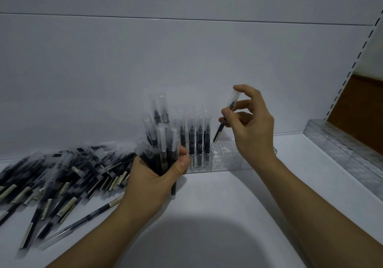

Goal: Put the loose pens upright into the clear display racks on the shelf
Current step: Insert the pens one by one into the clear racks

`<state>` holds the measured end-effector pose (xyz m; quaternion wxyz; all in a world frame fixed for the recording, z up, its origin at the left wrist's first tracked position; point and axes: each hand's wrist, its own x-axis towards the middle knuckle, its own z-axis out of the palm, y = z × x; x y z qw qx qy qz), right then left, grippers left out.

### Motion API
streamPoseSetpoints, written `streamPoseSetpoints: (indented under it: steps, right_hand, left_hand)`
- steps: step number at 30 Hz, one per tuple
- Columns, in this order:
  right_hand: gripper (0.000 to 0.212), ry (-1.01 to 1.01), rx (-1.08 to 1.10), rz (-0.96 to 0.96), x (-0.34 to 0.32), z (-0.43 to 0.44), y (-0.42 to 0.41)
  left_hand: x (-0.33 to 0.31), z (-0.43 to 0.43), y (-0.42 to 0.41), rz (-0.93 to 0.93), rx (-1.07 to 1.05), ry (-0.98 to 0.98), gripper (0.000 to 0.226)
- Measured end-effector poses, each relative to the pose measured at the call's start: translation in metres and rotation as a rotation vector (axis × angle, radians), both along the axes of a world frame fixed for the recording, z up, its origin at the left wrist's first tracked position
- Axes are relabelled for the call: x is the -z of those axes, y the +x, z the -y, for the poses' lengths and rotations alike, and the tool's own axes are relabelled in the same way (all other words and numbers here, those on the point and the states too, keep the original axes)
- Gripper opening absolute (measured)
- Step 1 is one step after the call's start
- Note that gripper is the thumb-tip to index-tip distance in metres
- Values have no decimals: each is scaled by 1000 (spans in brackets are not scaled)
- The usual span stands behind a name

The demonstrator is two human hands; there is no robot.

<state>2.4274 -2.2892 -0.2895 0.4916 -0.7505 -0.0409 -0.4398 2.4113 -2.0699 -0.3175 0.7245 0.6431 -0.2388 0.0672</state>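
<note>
Pens [51, 176] lay heaped loose on the white shelf [207, 216] at the left. Just right of the heap, the left hand [157, 176] was closed around a bundle of capped pens [159, 143], held roughly upright. Behind it stood a clear display rack [223, 160], its left holes filled with upright pens [196, 139], its right holes empty. The right hand [248, 126] pinched a single pen [224, 120] between thumb and fingers, tilted, its lower end just above an empty hole. Entered at that tilt, the pen would probably catch the rim or knock its neighbours. A second rack [342, 153] lay at far right.
</note>
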Motion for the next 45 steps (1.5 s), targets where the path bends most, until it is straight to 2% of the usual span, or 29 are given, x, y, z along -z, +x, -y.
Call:
streamPoseSetpoints:
  steps: [5, 8, 10, 17, 26, 32, 34, 38, 41, 45]
  right_hand:
    - [46, -74, -6, 7, 0, -1, 3]
    - [46, -119, 21, 12, 1, 1, 5]
    - [48, -150, 37, 5, 4, 3, 7]
    - [47, -259, 46, -84, 12, 5, 11]
    - [47, -388, 33, -198, 16, 3, 9]
    - [49, -394, 132, -81, 19, 1, 0]
    - [41, -321, 137, -20, 14, -2, -9]
    - [15, -49, -225, -69, 1, -20, -25]
    - [20, -4, -462, -200, 0, -30, -30]
    - [18, -16, -616, -328, 2, -32, -31]
  left_hand:
    - [11, -4, 1, -76, 72, 26, 15]
    - [18, -4, 3, -183, 97, 24, 30]
    - [18, -3, 4, -170, 90, 67, 34]
    - [17, -2, 0, -181, 13, 94, 24]
    - [10, -2, -1, -107, 97, 132, 18]
    - [8, 0, 0, -159, 113, 64, 27]
    - [9, 0, 1, -167, 106, 55, 28]
    - [9, 0, 1, -193, 110, 25, 26]
    - [7, 0, 0, -209, 132, 23, 23]
    - [5, 1, 0, -216, 186, -4, 28]
